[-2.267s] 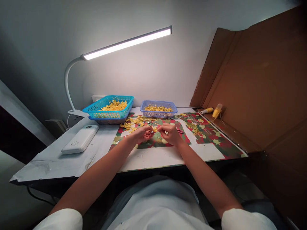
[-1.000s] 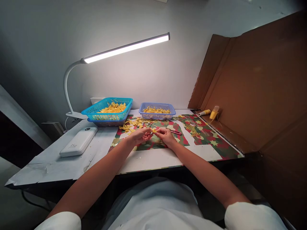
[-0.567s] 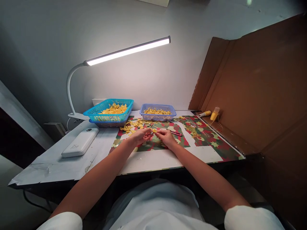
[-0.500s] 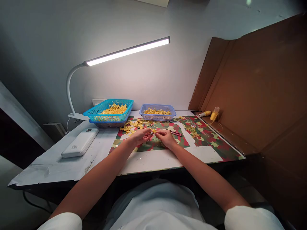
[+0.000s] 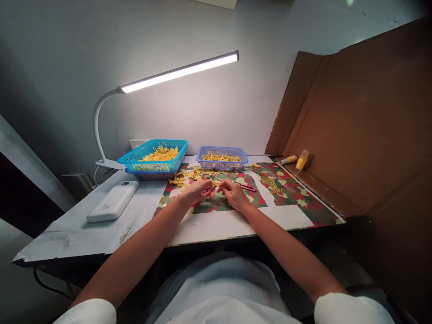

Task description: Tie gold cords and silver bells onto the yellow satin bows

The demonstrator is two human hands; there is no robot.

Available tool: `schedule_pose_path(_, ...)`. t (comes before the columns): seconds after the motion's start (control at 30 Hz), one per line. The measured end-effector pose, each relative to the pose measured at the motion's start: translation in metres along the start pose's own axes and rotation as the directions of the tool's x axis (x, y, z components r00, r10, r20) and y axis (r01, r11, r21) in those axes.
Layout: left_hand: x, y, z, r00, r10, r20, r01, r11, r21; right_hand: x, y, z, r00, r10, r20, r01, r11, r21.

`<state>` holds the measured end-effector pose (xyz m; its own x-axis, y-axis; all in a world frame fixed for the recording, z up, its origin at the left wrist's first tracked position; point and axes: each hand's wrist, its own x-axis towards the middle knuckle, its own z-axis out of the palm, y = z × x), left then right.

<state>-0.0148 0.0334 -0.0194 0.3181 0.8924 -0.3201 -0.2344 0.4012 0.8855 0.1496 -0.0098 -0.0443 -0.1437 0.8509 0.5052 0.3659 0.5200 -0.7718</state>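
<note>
Over the patterned mat (image 5: 216, 206), my two hands meet at the middle of the table. My left hand (image 5: 197, 191) is closed at the fingertips on a small yellow ribbon bow (image 5: 216, 183). My right hand (image 5: 232, 193) pinches at the same spot, thumb and forefinger together; what lies between them is too small to make out. Loose yellow ribbon pieces (image 5: 180, 181) lie just beyond my left hand. A red-handled tool (image 5: 249, 187) rests right of my right hand, its far end partly hidden.
A turquoise basket (image 5: 135, 158) of yellow ribbon pieces stands on another basket at the back left. A blue-violet basket (image 5: 222, 166) holds more. A white power bank (image 5: 113, 202), a lit lamp (image 5: 182, 72), thread spools (image 5: 302, 160) and a cardboard wall (image 5: 357, 117) surround the workspace.
My right hand's fingers have shifted slightly and bent more near the yellow piece. My left hand has hardly moved.
</note>
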Motion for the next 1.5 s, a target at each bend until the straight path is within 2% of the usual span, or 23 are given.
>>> schedule_pose_path(0.1,-0.002,-0.001,0.003,0.999,0.039,-0.013,-0.038,0.999,0.017,0.001,0.002,0.002,0.999,0.03,-0.025,-0.028,0.998,0.051)
schedule_pose_path(0.3,-0.007,-0.002,0.009,0.99,0.137,0.008,-0.138,0.986,0.092,0.004,0.008,0.008,0.993,0.114,-0.028,-0.103,0.958,0.269)
schedule_pose_path(0.63,-0.009,-0.003,0.011,0.991,0.128,0.049,-0.132,0.988,0.079,0.008,0.014,0.013,0.994,0.108,-0.012,-0.094,0.908,0.409)
schedule_pose_path(0.87,-0.005,-0.001,0.008,0.983,0.182,-0.005,-0.181,0.982,0.058,0.009,0.014,0.01,0.976,0.202,-0.078,-0.159,0.913,0.375)
schedule_pose_path(1.13,-0.003,-0.002,0.007,0.974,0.227,-0.022,-0.222,0.964,0.145,0.01,0.011,0.006,0.98,0.179,-0.088,-0.143,0.939,0.311)
schedule_pose_path(1.37,0.001,-0.006,0.004,0.957,0.288,-0.032,-0.274,0.936,0.223,0.009,0.001,0.002,0.964,0.262,-0.034,-0.237,0.915,0.328)
schedule_pose_path(1.5,0.001,-0.001,0.002,0.92,0.388,-0.051,-0.367,0.901,0.232,0.006,-0.014,-0.01,0.946,0.316,0.068,-0.321,0.893,0.315)
